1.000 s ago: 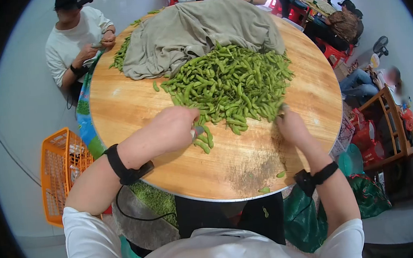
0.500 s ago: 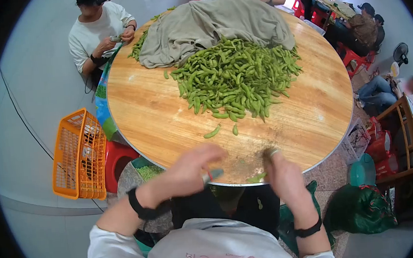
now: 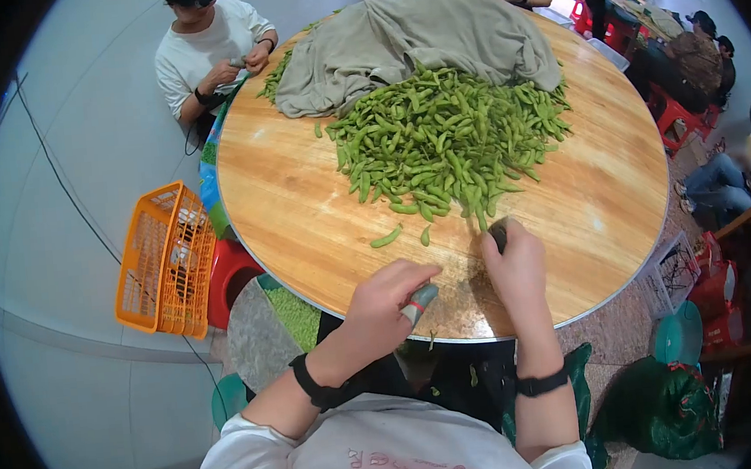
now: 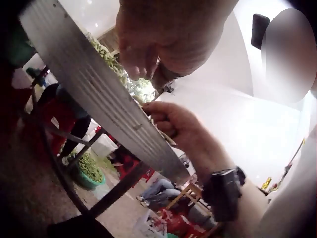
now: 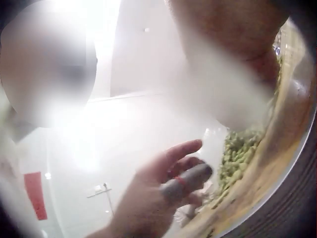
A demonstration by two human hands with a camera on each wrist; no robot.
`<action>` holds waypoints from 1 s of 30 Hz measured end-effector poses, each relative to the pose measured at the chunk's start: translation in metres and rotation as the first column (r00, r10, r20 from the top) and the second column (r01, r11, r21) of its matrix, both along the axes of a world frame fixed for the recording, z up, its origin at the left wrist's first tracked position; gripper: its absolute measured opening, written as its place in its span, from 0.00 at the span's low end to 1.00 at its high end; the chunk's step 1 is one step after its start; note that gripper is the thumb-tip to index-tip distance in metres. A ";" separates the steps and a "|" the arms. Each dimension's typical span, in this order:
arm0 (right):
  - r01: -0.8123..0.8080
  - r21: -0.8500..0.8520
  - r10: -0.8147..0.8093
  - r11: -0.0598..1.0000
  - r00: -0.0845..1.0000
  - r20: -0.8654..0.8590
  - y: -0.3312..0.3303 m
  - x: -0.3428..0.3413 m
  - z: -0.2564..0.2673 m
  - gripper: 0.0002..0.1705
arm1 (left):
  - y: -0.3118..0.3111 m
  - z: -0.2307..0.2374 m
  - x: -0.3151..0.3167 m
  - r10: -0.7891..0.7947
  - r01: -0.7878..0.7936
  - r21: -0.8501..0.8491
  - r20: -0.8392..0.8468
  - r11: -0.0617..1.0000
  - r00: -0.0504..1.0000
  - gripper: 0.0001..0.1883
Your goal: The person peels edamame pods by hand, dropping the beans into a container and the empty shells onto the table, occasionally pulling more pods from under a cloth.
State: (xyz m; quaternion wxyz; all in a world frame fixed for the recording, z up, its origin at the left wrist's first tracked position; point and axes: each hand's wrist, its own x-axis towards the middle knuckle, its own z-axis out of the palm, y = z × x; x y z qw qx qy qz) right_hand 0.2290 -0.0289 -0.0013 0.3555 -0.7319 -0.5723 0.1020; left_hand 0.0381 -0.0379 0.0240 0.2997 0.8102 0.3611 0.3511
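Observation:
My left hand [image 3: 387, 308] hovers over the near table edge, its index finger stretched out and its thumb in a grey cover with a red band [image 3: 421, 300]. Nothing shows between its fingers. On the tabletop, my right hand [image 3: 519, 267] is at the near tip of a heap of green soybean pods [image 3: 447, 141], its fingers bent. A dark piece [image 3: 499, 235] shows beside its thumb; whether the fingers hold anything I cannot tell. Two loose pods [image 3: 386, 236] lie left of that hand. Brown crumbs [image 3: 468, 284] are scattered between the hands.
A grey-green cloth [image 3: 430, 36] covers the far part of the heap on the round wooden table [image 3: 286, 215]. An orange crate [image 3: 162, 264] and a red stool [image 3: 227, 277] stand left. Another person [image 3: 216, 62] sits at the far left. A green sack [image 3: 658, 406] lies right.
Both hands drew back from the heap to the near table edge, and several loose pods and scraps there are gone. The right hand has since moved forward again to the heap's tip.

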 end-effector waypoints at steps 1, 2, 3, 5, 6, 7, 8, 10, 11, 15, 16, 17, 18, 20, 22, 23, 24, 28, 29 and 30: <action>-0.013 -0.008 0.013 1.000 1.000 -0.007 -0.009 -0.002 0.002 0.11 | 0.000 0.002 0.005 0.077 -0.078 0.118 0.007 0.990 0.997 0.13; -0.107 -0.014 0.101 0.994 0.970 -0.220 -0.019 -0.006 0.008 0.11 | 0.002 0.002 0.008 0.089 -0.089 0.114 0.001 0.990 0.996 0.13; -0.197 0.000 0.179 0.980 0.890 -0.420 -0.026 -0.009 0.009 0.12 | 0.007 0.000 0.011 0.076 -0.051 0.305 -0.072 0.951 0.994 0.12; -0.304 0.001 0.253 0.953 0.790 -0.558 -0.039 -0.022 0.016 0.11 | 0.011 -0.001 0.010 0.086 -0.003 0.478 -0.152 0.878 0.985 0.12; -0.348 -0.023 0.261 0.937 0.744 -0.614 -0.045 -0.025 0.024 0.12 | 0.012 -0.002 0.005 0.050 0.052 0.463 -0.206 0.885 0.977 0.13; -0.395 0.019 0.329 0.919 0.737 -0.590 -0.046 -0.022 0.012 0.12 | 0.012 -0.002 0.002 0.012 0.107 0.441 -0.259 0.891 0.966 0.13; -0.403 0.015 0.332 0.915 0.731 -0.596 -0.047 -0.023 0.011 0.12 | 0.011 -0.003 0.002 0.019 0.102 0.434 -0.264 0.895 0.964 0.13; -0.262 0.203 0.326 0.944 0.623 -0.711 -0.048 -0.026 0.011 0.12 | 0.008 -0.004 -0.001 -0.026 0.028 -0.053 0.033 0.998 0.999 0.09; -0.377 0.007 0.194 0.926 0.461 -0.866 -0.052 -0.022 0.019 0.11 | 0.006 -0.007 -0.002 -0.015 0.017 -0.062 0.029 0.998 0.999 0.09; -0.572 0.014 0.137 0.820 0.172 -0.976 -0.058 -0.034 0.014 0.11 | -0.001 -0.015 -0.006 0.112 0.201 -0.547 0.485 0.813 0.867 0.08; -0.576 0.011 0.135 0.817 0.171 -0.976 -0.060 -0.037 0.017 0.11 | -0.003 -0.016 -0.008 0.141 0.246 -0.593 0.530 0.767 0.836 0.10; -0.580 0.010 0.071 0.814 0.083 -0.994 -0.062 -0.039 0.020 0.11 | -0.003 -0.016 -0.011 0.144 0.245 -0.593 0.531 0.767 0.835 0.10; -0.583 0.010 0.009 0.813 -0.004 -1.000 -0.063 -0.042 0.022 0.10 | -0.002 -0.017 -0.013 0.144 0.228 -0.597 0.510 0.769 0.848 0.09; -0.603 -0.014 0.014 0.797 0.042 -0.999 -0.062 -0.049 0.021 0.11 | -0.001 -0.019 -0.021 0.140 0.217 -0.598 0.493 0.771 0.859 0.09; -0.617 -0.046 0.018 0.786 0.096 -0.995 -0.063 -0.056 0.020 0.13 | -0.002 -0.020 -0.028 0.148 0.192 -0.580 0.487 0.791 0.861 0.08; -0.623 -0.058 0.026 0.780 0.125 -0.992 -0.062 -0.061 0.019 0.12 | -0.002 -0.022 -0.032 0.142 0.203 -0.575 0.498 0.793 0.856 0.08; -0.630 -0.073 0.033 0.774 0.155 -0.987 -0.061 -0.065 0.018 0.12 | -0.002 -0.025 -0.037 0.125 0.155 -0.549 0.438 0.821 0.890 0.08; -0.587 -0.117 0.145 0.801 0.380 -0.914 -0.064 -0.083 0.015 0.10 | -0.011 -0.012 -0.047 0.107 0.068 -0.498 0.314 0.865 0.943 0.07; -0.615 -0.097 0.074 0.783 0.247 -0.966 -0.063 -0.085 0.022 0.10 | -0.009 -0.012 -0.052 0.105 0.076 -0.497 0.327 0.864 0.939 0.07; -0.640 -0.073 -0.004 0.765 0.109 -0.994 -0.063 -0.086 0.026 0.10 | -0.005 -0.012 -0.057 0.012 0.243 -0.504 0.450 0.829 0.893 0.07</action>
